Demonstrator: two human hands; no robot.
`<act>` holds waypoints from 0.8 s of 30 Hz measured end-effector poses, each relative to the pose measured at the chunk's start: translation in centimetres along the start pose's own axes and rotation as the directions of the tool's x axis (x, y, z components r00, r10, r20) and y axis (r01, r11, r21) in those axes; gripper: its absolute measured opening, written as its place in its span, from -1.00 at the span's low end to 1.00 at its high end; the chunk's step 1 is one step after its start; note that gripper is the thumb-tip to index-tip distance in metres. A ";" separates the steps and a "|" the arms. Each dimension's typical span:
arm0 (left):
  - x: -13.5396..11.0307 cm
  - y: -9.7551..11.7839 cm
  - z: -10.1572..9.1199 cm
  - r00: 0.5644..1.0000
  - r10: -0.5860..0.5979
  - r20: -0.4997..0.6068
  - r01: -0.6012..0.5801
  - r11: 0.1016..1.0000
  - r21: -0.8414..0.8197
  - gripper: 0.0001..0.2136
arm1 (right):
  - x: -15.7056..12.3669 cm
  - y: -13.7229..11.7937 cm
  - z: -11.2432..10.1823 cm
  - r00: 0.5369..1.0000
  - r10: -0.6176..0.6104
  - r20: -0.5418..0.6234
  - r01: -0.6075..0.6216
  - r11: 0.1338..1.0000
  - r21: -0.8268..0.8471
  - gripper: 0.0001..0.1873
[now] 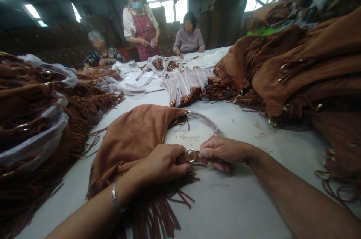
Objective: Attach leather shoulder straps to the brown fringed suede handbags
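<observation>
A brown fringed handbag (132, 130) lies on the white table, its fringe spreading toward me. My left hand (169, 160) is closed on the bag's near corner, just beside a metal ring (191, 155). On the other side of that ring, my right hand (218, 152) pinches the end of the handle strap (201, 156). The plastic-wrapped handle (207, 120) curves from the bag's far corner round to my right hand. Part of the strap end is hidden under my right fingers.
Piles of brown fringed bags rise at the left (36, 118) and right (282, 66). Ahead lies a row of plastic-wrapped straps (187, 85) on the white table (248, 201). Several people are across the table, among them a standing person in a checked apron (142, 32).
</observation>
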State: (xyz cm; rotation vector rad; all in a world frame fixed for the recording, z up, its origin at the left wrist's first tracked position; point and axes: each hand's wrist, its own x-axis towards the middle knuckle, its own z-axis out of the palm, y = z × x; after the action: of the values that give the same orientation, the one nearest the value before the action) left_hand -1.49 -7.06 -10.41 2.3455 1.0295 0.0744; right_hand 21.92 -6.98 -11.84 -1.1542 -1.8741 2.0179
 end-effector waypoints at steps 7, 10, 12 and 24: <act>-0.1 0.5 -0.2 0.989 0.120 0.083 -0.132 0.977 0.168 -0.80 | -0.1 -0.1 0.1 0.998 0.039 0.042 -0.036 0.997 -0.072 -0.60; -0.2 0.8 0.1 0.987 0.149 0.061 -0.161 0.946 0.282 -0.79 | -0.1 -0.1 0.2 0.999 0.025 0.048 -0.020 0.995 -0.103 -0.61; -0.2 1.1 0.4 0.989 0.145 0.021 -0.143 0.926 0.349 -0.76 | -0.1 -0.1 0.3 0.999 0.015 0.036 -0.011 0.994 -0.111 -0.61; -0.3 2.5 0.8 0.978 0.193 0.077 -0.205 0.839 0.504 -0.82 | -0.5 -0.4 0.6 0.988 0.042 0.146 -0.017 0.986 -0.167 -0.66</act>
State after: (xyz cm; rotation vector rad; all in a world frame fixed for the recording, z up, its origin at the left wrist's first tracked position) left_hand 0.21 -8.99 -9.70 2.9246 0.8632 -0.1699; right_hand 21.74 -7.62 -11.35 -1.1026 -2.1445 2.0495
